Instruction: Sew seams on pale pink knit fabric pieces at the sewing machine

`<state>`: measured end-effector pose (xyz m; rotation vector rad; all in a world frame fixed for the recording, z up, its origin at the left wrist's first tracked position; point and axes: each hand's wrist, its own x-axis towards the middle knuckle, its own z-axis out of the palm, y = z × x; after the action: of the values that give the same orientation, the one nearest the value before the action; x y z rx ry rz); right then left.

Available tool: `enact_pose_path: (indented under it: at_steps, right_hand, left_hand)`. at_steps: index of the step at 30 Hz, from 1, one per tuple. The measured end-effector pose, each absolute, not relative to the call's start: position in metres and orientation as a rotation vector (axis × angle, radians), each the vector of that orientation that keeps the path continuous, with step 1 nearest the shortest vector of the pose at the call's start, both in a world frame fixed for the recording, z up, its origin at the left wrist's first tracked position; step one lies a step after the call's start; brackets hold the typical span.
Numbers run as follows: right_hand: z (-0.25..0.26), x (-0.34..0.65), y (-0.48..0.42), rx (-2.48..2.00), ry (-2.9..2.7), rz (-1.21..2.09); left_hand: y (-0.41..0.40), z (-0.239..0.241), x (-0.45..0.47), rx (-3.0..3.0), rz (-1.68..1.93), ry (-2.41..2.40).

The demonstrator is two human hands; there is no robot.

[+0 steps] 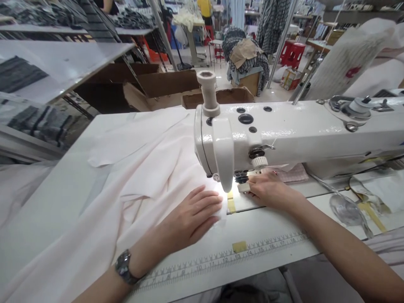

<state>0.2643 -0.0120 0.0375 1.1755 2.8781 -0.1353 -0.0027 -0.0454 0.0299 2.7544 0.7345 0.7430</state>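
Observation:
A white sewing machine (284, 130) stands over the work table, its lamp lighting the needle area. Pale pink fabric (148, 181) spreads in loose folds to the left of the machine head. My left hand (198, 212) lies flat on this fabric just left of the needle area, fingers stretched out and slightly apart. My right hand (268, 189) reaches in beside the presser foot area from the right. Its fingertips are partly hidden behind the machine's parts, so what they touch cannot be made out. A watch (126, 267) is on my left wrist.
A ruler strip (225, 261) runs along the table's front edge. Right of my right hand lie a clear plastic disc-shaped piece (347, 209) and fabric scraps (378, 191). Cardboard boxes (170, 84) stand behind the table. A side table (88, 63) with striped fabric is at left.

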Motion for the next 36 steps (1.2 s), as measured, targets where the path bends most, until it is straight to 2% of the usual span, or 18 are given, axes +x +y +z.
enact_pose_path:
  at_steps: [10, 19, 24, 29, 33, 36]
  right_hand:
    - [0.037, 0.263, -0.014, 1.21, 2.891, -0.231]
    - [0.033, 0.26, -0.014, 1.196, 2.88, -0.13]
    - [0.034, 0.255, -0.023, 1.246, 2.85, -0.029]
    - [0.039, 0.232, -0.091, 1.195, 3.036, -0.032]
    - [0.033, 0.176, -0.135, 1.274, 3.173, 0.258]
    - [0.026, 0.161, -0.129, 1.228, 3.137, 0.256]
  left_hand:
    - [-0.017, 0.026, -0.008, 2.855, 0.714, 0.731]
    - [0.02, 0.025, -0.007, 2.823, 0.768, 0.82]
    - [-0.013, 0.024, -0.007, 2.749, 0.718, 0.913]
    - [-0.051, 0.032, -0.019, 2.569, 0.576, 0.96]
    - [0.005, 0.034, -0.031, 2.864, 0.279, 1.219]
    - [0.03, 0.033, -0.044, 2.878, 0.131, 1.422]
